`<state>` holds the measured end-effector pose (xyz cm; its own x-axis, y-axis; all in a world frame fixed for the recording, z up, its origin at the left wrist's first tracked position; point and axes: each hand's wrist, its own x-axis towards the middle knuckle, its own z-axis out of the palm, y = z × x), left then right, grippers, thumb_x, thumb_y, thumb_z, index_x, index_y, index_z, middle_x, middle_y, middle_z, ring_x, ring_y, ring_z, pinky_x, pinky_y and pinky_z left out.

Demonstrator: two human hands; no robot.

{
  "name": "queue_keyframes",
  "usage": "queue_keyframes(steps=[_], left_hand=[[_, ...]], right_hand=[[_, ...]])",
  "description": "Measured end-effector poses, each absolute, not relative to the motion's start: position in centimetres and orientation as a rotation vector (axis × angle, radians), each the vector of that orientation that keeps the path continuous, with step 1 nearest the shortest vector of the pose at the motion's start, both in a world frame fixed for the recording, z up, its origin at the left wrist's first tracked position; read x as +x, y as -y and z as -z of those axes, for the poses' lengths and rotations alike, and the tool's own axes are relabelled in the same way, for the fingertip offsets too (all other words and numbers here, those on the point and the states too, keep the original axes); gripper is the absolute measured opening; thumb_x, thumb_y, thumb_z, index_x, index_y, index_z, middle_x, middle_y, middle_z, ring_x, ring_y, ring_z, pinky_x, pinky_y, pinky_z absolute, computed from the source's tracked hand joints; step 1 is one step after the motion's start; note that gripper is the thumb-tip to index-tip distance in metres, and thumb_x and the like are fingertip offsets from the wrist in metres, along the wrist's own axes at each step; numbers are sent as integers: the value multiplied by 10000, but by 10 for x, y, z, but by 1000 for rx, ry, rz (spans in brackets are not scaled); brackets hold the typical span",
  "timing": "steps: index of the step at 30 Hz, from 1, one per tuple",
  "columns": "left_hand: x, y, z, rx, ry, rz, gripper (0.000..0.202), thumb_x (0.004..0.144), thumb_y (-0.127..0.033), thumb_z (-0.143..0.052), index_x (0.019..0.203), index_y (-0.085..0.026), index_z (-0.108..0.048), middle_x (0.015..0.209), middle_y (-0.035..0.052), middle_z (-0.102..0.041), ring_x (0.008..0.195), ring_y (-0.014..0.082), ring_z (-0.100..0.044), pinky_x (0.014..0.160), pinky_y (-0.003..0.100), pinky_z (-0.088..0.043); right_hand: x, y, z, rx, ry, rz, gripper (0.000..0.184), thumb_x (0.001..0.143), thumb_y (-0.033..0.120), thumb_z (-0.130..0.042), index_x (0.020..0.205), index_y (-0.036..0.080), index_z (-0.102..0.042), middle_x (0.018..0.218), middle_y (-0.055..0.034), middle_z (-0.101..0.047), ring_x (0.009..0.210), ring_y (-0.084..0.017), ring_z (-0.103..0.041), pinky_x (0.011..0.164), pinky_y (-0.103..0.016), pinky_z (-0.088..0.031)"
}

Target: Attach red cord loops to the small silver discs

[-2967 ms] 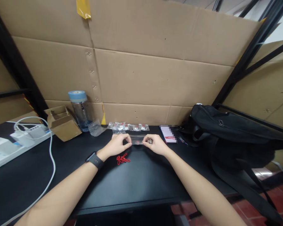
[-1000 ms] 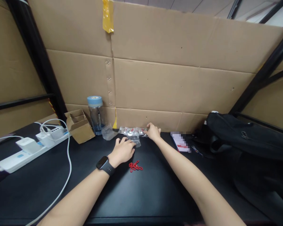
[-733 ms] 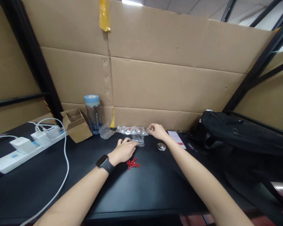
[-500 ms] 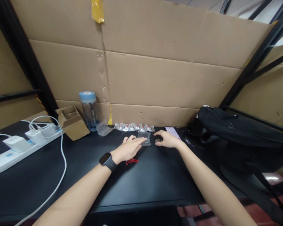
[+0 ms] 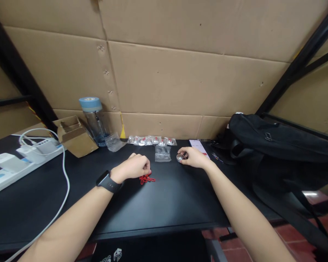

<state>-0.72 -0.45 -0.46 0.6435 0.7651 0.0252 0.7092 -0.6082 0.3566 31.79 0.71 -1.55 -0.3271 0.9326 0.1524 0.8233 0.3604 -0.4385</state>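
My left hand (image 5: 135, 165), with a dark watch on the wrist, is closed, and its fingertips pinch the top of a knotted red cord (image 5: 147, 179) lying on the black table. My right hand (image 5: 194, 157) is curled round a small shiny round disc (image 5: 180, 157), thumb and fingers at its edges. Between the hands, a little farther back, lies a flat clear plastic bag (image 5: 163, 154). Behind it several round silvery pieces with red bits sit in a row of clear wrappers (image 5: 151, 141).
At the left are a white power strip (image 5: 24, 163) with chargers and cable, an opened cardboard box (image 5: 78, 138), a blue-lidded bottle (image 5: 94, 122) and crumpled plastic (image 5: 114, 142). At the right lie a phone (image 5: 198, 145) and a black backpack (image 5: 284, 145). A cardboard wall (image 5: 180, 80) stands behind.
My left hand has come off the clear bag, moved left and towards me, and closed on the red cord. My right hand stays at the disc. The view has tilted down.
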Motion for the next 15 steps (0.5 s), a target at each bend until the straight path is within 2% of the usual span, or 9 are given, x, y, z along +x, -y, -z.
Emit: queue_keyframes(steps=[5, 8, 11, 15], left_hand=[[-5, 9, 6, 2569, -1180, -217, 160, 786, -386, -736, 694, -259, -708, 690, -32, -737, 710, 184, -659, 845, 339, -329], [-4, 8, 8, 2613, -1175, -198, 127, 830, -337, -704, 737, -251, -707, 754, -24, -749, 794, 189, -665, 844, 336, -306], [-2, 9, 10, 2671, -1167, -330, 133, 901, -306, -634, 795, -239, -680, 843, -14, -751, 900, 201, -659, 836, 335, -296], [4, 11, 3, 2620, -1162, -571, 140, 968, -300, -550, 882, -235, -639, 810, -34, -732, 839, 176, -654, 858, 336, -314]], right_hand=[[319, -3, 7, -1509, 2195, -429, 361, 699, 242, -778, 1054, 211, -718, 944, -34, -748, 749, -163, -659, 702, -259, -490], [315, 0, 2, -1452, 2178, -413, 363, 701, 208, -760, 1061, 214, -709, 974, -27, -749, 776, -162, -664, 722, -258, -498], [308, 4, -1, -1356, 2135, -400, 375, 696, 189, -748, 1067, 219, -701, 1018, -24, -741, 793, -160, -664, 752, -271, -512], [291, 11, -2, -1175, 2031, -439, 421, 705, 193, -732, 1121, 229, -677, 1106, -45, -715, 848, -170, -667, 705, -267, -523]])
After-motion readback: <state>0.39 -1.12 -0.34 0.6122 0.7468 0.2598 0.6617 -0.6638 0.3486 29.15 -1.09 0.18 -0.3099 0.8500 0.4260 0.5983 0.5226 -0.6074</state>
